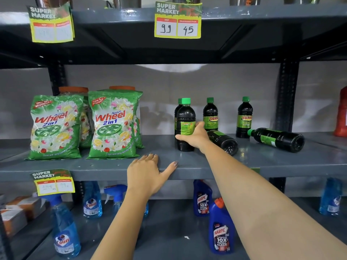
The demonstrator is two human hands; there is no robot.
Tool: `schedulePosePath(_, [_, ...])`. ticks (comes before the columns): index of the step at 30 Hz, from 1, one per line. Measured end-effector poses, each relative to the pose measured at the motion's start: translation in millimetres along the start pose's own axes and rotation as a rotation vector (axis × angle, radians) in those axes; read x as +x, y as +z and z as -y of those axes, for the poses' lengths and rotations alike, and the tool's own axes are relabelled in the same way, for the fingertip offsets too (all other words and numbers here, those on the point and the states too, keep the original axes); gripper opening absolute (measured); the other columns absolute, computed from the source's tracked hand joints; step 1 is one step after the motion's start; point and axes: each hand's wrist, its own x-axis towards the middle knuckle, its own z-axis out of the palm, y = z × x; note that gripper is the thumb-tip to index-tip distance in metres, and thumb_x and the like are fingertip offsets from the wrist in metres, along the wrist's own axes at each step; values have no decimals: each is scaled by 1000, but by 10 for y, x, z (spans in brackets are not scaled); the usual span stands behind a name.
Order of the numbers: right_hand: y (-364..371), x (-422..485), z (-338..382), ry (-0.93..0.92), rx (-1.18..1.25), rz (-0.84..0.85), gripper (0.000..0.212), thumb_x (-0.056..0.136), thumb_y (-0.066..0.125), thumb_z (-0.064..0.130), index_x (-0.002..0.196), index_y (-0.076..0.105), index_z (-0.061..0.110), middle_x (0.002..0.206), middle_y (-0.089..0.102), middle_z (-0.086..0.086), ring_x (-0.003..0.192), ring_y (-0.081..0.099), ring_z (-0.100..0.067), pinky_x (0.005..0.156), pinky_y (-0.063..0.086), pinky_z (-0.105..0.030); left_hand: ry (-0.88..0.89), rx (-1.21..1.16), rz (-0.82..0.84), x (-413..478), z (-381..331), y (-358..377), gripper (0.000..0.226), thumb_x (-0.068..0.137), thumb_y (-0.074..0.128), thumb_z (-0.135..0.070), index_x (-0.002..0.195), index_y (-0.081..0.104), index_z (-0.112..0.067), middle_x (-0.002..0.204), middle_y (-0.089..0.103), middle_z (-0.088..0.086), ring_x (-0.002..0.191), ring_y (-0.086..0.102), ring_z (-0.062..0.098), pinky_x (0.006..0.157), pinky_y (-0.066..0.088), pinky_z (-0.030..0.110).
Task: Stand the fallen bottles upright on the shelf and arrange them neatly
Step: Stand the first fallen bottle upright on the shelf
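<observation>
Dark bottles with green caps and green labels stand on the grey middle shelf (112, 166). My right hand (195, 135) grips the front upright bottle (185, 117), which stands on the shelf; another upright bottle (177, 111) is partly hidden right behind it. Two more stand upright further back, one bottle (210, 114) in the middle and one bottle (244, 117) to the right. Two lie on their sides: a fallen bottle (224, 141) just behind my right wrist and a fallen bottle (277, 139) at the right. My left hand (148, 171) rests flat on the shelf's front edge, holding nothing.
Green Wheel detergent bags (112, 124) stand at the left of the same shelf, with orange-lidded jars behind. A red sack (341, 113) sits at the far right. Blue Colin spray bottles (64, 239) and Harpic bottles (221, 229) fill the shelf below. Price tags hang on shelf edges.
</observation>
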Motion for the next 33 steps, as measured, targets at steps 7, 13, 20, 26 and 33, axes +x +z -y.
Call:
schedulePosePath(7, [-81, -22, -2, 26, 137, 106, 67, 79, 76, 6, 136, 40, 13, 121, 58, -3, 103, 52, -16, 85, 40, -29, -2, -15, -10, -5, -11, -10, 70, 80, 12, -81, 69, 47, -22, 77, 63, -6, 79, 61, 17, 62, 34, 30])
schedulePosePath(13, [9, -42, -113, -47, -6, -40, 76, 66, 88, 33, 127, 47, 13, 123, 56, -5, 111, 56, -21, 95, 47, -36, 3, -13, -9, -6, -12, 9, 67, 80, 16, -80, 68, 46, -21, 76, 63, -5, 79, 61, 18, 62, 32, 30])
schedulePosePath(20, [-102, -120, -56, 14, 89, 125, 45, 81, 77, 15, 120, 56, 16, 120, 64, -3, 105, 58, -17, 85, 41, -28, -13, 12, 29, 3, -1, 10, 72, 81, 15, -81, 75, 56, -21, 83, 65, -6, 84, 62, 17, 69, 41, 31])
schedulePosePath(26, [-3, -88, -109, -14, -8, 29, 81, 67, 89, 37, 130, 43, 14, 132, 56, -3, 120, 55, -23, 95, 45, -36, -22, 19, 36, 5, 1, 24, 76, 81, 16, -80, 78, 63, -20, 85, 67, -4, 85, 63, 18, 72, 44, 31])
schedulePosePath(33, [-73, -78, -105, 38, 77, 137, 81, 71, 87, 22, 139, 44, 15, 140, 53, -5, 120, 53, -20, 92, 43, -31, -19, 16, 46, 10, 8, 21, 76, 80, 13, -81, 75, 58, -20, 83, 66, -4, 84, 62, 18, 70, 43, 32])
